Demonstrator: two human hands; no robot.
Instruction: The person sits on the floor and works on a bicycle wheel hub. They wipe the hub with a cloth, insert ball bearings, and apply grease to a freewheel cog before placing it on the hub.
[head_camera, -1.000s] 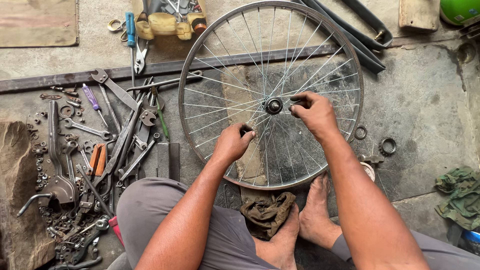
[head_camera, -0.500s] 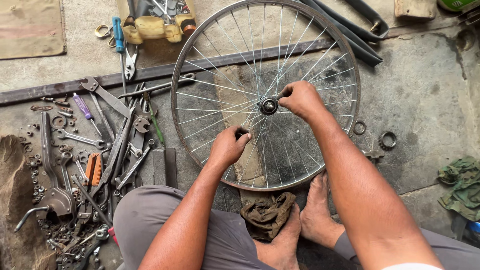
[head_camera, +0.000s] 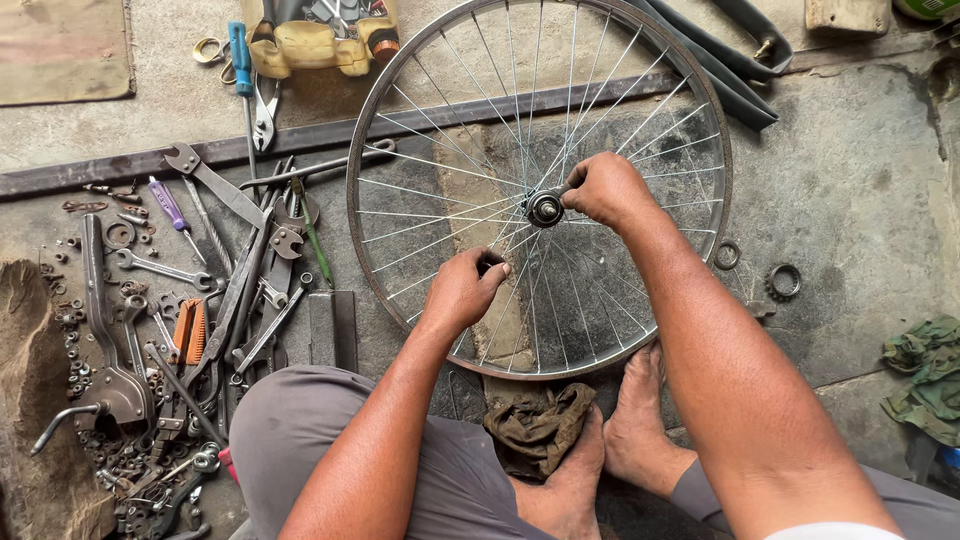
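A spoked bicycle wheel (head_camera: 400, 110) lies flat on the concrete floor in front of me. At its centre sits the hub (head_camera: 545, 208). My right hand (head_camera: 608, 188) is closed around a small tool or part right beside the hub. My left hand (head_camera: 465, 290) rests over the spokes nearer to me, fingers curled on a small dark object I cannot make out. My bare feet (head_camera: 632, 420) are tucked under the wheel's near rim.
Spanners, pliers and several nuts (head_camera: 190, 300) are spread out at the left. A dirty rag (head_camera: 540, 425) lies by my feet. A yellow can (head_camera: 310, 45) and a rubber tube (head_camera: 740, 50) lie beyond the wheel. Metal rings (head_camera: 783, 281) sit at the right.
My right hand has slid left from the spokes onto the hub. My left hand has stayed on the near spokes. The view has shifted slightly.
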